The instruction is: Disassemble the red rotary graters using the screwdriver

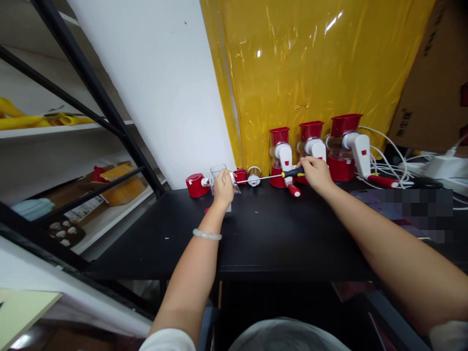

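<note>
My right hand [315, 170] is closed around the black and yellow handle of a screwdriver [292, 172]. Its long thin shaft points left, and the tip ends at or close to a white part [232, 178] in my left hand [224, 187]. That hand's fingers are closed on the part, which looks like a grater's crank handle but is mostly hidden. Just left of it stands a red grater base [197, 185] with a white fitting. A clear plastic piece [218, 169] is behind my left hand, and a grater drum [253, 176] lies to the right.
Three red and white rotary graters, the nearest a small one [280, 157], stand along the back of the black table [278, 234]. White cables [395, 168] and a flat dark device [383, 207] lie at the right. A black-framed shelf [120, 131] rises at the left.
</note>
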The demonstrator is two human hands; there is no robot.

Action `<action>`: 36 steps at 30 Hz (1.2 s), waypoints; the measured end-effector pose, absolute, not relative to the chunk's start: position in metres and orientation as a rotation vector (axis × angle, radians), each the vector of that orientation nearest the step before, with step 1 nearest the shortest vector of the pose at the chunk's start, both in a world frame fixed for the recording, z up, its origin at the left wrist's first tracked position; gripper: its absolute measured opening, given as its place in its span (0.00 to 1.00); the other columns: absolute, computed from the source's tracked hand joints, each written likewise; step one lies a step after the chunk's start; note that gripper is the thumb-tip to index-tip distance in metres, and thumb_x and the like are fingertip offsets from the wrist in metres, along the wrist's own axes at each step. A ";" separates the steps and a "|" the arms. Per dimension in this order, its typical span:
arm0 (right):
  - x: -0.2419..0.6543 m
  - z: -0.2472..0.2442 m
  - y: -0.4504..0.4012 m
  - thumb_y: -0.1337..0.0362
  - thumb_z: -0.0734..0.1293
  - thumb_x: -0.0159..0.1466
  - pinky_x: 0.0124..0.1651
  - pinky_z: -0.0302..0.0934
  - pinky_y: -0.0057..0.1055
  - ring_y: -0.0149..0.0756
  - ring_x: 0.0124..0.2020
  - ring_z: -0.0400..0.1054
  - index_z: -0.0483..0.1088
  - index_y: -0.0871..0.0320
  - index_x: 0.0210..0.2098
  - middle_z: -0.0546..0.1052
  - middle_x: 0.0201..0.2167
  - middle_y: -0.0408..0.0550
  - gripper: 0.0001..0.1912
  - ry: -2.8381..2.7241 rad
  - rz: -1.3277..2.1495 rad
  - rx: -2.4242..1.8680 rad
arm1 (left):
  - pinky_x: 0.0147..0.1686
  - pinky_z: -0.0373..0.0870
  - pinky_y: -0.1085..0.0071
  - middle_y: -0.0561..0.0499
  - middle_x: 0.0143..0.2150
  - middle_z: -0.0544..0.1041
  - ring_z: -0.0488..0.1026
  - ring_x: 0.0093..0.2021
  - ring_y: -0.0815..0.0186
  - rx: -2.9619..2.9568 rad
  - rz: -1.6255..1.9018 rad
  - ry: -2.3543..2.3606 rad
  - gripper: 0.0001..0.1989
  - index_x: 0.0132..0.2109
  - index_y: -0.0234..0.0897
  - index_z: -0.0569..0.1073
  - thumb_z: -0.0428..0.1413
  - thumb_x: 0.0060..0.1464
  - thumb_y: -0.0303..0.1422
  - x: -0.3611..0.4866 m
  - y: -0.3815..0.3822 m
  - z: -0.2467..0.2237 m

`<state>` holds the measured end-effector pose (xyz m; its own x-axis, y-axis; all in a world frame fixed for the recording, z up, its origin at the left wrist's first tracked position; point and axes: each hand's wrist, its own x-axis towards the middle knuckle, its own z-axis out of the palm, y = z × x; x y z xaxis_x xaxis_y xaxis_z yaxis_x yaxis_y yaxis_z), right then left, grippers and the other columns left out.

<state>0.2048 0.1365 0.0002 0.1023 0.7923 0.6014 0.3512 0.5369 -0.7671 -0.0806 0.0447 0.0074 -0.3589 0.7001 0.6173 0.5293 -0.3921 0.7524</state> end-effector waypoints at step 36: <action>0.207 0.014 0.111 0.60 0.58 0.65 0.38 0.58 0.35 0.39 0.29 0.67 0.62 0.53 0.21 0.71 0.22 0.49 0.16 -1.599 0.053 -0.987 | 0.14 0.63 0.72 0.58 0.17 0.65 0.64 0.14 0.69 1.517 1.865 1.578 0.20 0.33 0.40 0.70 0.47 0.66 0.48 -0.083 0.055 0.001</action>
<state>0.2067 0.1109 0.0135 0.0553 0.6090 0.7913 0.5557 0.6396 -0.5311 -0.0831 0.0551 0.0013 -0.4183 0.7393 0.5278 0.3982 -0.3730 0.8380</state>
